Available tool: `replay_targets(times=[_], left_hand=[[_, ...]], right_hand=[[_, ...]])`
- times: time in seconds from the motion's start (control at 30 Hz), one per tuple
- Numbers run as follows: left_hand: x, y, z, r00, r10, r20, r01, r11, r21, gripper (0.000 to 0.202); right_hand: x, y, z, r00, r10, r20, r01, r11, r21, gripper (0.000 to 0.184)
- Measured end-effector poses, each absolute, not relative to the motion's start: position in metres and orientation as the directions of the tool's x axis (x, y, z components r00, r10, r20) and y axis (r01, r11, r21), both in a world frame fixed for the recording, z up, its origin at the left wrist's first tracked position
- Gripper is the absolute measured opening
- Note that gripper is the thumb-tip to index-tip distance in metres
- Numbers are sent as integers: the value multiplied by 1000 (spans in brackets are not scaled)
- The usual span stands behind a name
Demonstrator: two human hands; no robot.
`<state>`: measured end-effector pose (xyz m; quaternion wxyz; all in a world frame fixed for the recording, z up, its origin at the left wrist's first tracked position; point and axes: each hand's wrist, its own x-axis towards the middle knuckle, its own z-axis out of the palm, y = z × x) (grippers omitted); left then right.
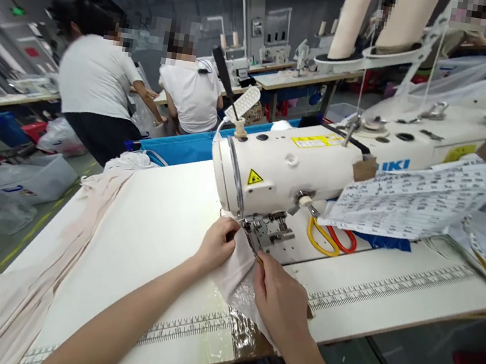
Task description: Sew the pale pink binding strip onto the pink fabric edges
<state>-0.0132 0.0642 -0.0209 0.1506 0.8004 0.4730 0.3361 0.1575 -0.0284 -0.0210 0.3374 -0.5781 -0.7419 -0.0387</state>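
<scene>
Pale cloth point(234, 269) lies below stitching end of sewing machine point(291, 165), spread over tabletop point(159, 218) on machine's near side. Long axis: from machine toward tabletop's near edge, drifting right; narrow end points into machine. Left hand point(218, 242): curled beside stitching end, fingers on cloth; gripping or merely pressing, cannot tell. Right hand point(282, 300): thumb and forefinger pinched on cloth's right edge, farther from machine. Risks, judged: left fingertips caught if they slip inward; skewed seam from uneven pull.
</scene>
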Motion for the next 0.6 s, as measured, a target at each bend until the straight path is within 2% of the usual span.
replay_targets(times=[0.17,0.37,0.6], left_hand=[[-8,64,-24,349,829,437,709,-539,455,15],[-11,67,-28,371,821,434,739,-544,398,20],[-13,67,-27,396,810,433,779,-546,308,24]], right_hand=[[158,-27,-21,-125,784,607,883,367,-292,35],[158,-27,-22,-110,732,673,877,390,-280,41],[158,-24,-20,-115,735,668,901,361,-242,44]])
